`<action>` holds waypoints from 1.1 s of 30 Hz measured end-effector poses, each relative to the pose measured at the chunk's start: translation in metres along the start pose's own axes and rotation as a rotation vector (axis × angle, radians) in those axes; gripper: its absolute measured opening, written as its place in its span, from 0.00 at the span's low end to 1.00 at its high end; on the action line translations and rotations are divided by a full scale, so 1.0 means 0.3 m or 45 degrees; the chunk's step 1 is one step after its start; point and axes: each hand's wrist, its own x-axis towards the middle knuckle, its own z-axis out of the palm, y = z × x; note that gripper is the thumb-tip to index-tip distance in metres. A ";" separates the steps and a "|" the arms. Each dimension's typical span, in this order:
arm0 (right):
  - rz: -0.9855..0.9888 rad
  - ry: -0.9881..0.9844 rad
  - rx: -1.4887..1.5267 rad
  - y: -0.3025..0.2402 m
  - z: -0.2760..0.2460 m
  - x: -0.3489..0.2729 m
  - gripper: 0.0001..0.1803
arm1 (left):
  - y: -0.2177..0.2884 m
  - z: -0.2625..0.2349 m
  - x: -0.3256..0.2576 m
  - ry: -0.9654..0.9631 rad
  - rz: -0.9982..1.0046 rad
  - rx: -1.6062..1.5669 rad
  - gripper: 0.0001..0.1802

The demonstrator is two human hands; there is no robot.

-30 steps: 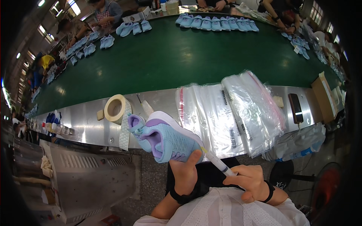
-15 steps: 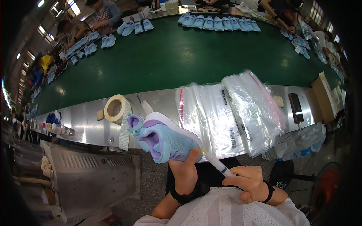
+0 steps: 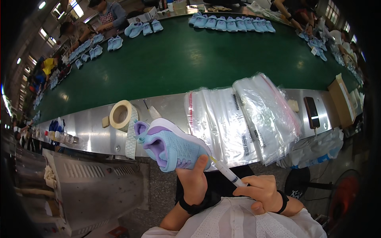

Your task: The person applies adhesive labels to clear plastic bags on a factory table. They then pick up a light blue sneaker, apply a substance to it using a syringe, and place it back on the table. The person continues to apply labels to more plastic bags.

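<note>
Front shoe: the light-blue mesh shoe with purple lining and white sole [image 3: 180,144] was above the near edge of the silver metal surface [image 3: 91,135], tilted.
Second shoe: a matching blue-and-purple shoe [image 3: 141,127] showed behind it, partly hidden.
Left hand: the left hand [image 3: 193,178] was grasping the front shoe, thumb near the toe; whether it carried the second also, I could not tell.
Right hand: the right hand [image 3: 262,192] was grasping the clear plastic syringe with yellow tip [image 3: 227,171].
Progress: the tip was at the toe edge, so I judged this step under way; how much was finished or left could not be told.
Counted: two shoes at the hands, one syringe, one cream tape roll [image 3: 131,115], one dark phone [image 3: 311,113] toward the surface's right end.
Not countable: the transparent plastic bags [image 3: 242,123], overlapping across the near edge.
</note>
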 end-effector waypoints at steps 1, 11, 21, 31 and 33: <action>-0.002 0.007 0.002 0.001 0.004 0.000 0.29 | 0.001 -0.001 0.001 -0.001 0.000 0.002 0.28; 0.011 0.023 0.001 0.001 0.012 -0.008 0.28 | 0.014 0.009 0.005 0.015 0.000 0.023 0.28; 0.022 0.029 0.000 -0.004 0.015 -0.009 0.26 | 0.008 0.000 0.005 0.001 0.027 0.073 0.27; 0.033 0.028 -0.014 -0.012 0.015 -0.013 0.22 | 0.000 -0.016 0.007 0.012 0.037 0.076 0.26; 0.034 0.014 -0.027 -0.014 0.012 -0.014 0.21 | 0.002 -0.006 0.007 0.049 0.052 0.064 0.25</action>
